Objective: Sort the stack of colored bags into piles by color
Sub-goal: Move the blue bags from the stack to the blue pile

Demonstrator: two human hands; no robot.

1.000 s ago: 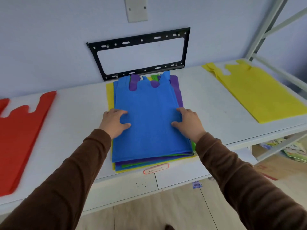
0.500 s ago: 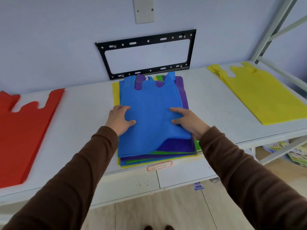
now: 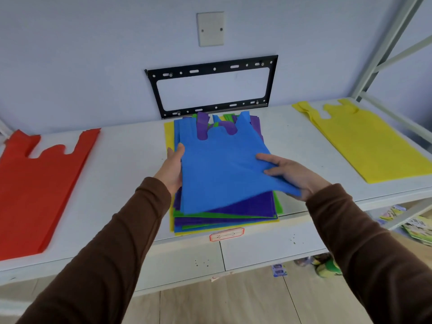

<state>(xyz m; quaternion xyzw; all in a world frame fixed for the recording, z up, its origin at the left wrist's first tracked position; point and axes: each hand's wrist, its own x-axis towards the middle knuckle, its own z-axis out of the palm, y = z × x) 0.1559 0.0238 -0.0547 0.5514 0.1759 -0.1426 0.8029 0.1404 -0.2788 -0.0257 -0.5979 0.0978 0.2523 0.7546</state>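
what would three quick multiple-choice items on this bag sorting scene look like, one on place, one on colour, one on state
1. Where does the red pile lie?
A. left end of the table
B. right end
C. on the floor

2. What colour is the bag directly under the lifted blue bag?
A. red
B. purple
C. white

3. What is the right hand doing?
A. resting on the table
B. gripping the blue bag's edge
C. pointing at the wall

Answers: 1 A, it lies far left, opposite the yellow pile; 2 B, the purple bag shows beneath; 3 B, thumb and fingers pinch the raised edge.
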